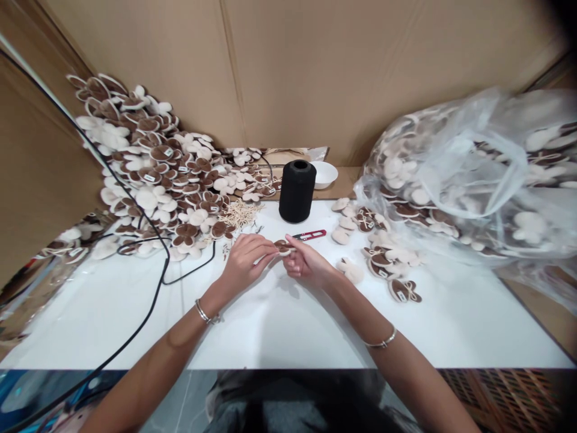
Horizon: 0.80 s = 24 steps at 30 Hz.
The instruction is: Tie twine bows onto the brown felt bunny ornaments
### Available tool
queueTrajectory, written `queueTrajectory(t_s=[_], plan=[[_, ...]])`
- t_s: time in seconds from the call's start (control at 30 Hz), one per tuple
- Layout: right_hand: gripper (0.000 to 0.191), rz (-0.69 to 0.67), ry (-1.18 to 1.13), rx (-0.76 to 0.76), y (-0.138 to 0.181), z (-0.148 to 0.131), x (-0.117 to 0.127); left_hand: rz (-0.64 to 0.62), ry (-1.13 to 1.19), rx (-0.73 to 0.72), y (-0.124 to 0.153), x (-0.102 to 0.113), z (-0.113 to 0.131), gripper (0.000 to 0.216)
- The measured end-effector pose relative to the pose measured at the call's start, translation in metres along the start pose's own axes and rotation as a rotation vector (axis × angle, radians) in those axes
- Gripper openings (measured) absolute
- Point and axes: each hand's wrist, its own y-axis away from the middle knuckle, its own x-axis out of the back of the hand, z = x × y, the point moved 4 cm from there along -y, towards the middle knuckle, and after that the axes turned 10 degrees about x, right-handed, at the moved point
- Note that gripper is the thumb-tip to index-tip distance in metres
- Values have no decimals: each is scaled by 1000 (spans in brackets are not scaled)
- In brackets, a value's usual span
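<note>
A small brown plush piece with a cream edge point(283, 246) is held above the white table, at the middle of the view. My left hand point(247, 262) pinches its left side with thumb and fingers. My right hand point(308, 263) grips the right side, thumb on top and fingers curled beneath, so much of the piece is hidden. Just beyond the right hand lies a pair of red thread snips point(311, 235). Past my left hand sits a heap of short cream cords point(243, 213). Finished-looking plush pieces with cord bows point(405, 291) lie to the right.
A big pile of brown and cream plush pieces point(153, 174) leans at the back left. Behind the snips stand a black cylinder point(297, 192) and a white bowl point(325, 174). A clear plastic bag point(473, 174) of plush pieces bulges at right. Black cable point(157, 294) crosses the left side.
</note>
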Motion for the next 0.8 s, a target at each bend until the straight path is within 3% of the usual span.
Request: queueTrajectory(t_s=[0.13, 0.37, 0.67, 0.8], plan=[[29, -13, 107, 110, 2, -4, -3, 25, 28, 37, -1, 1, 1, 6], [17, -85, 15, 54, 4, -5, -5, 6, 148, 206, -1, 1, -1, 5], [16, -3, 118, 79, 4, -5, -5, 0, 394, 563, 0, 0, -18, 16], [14, 90, 60, 143, 1, -8, 2, -28, 665, 639, 0, -1, -22, 17]])
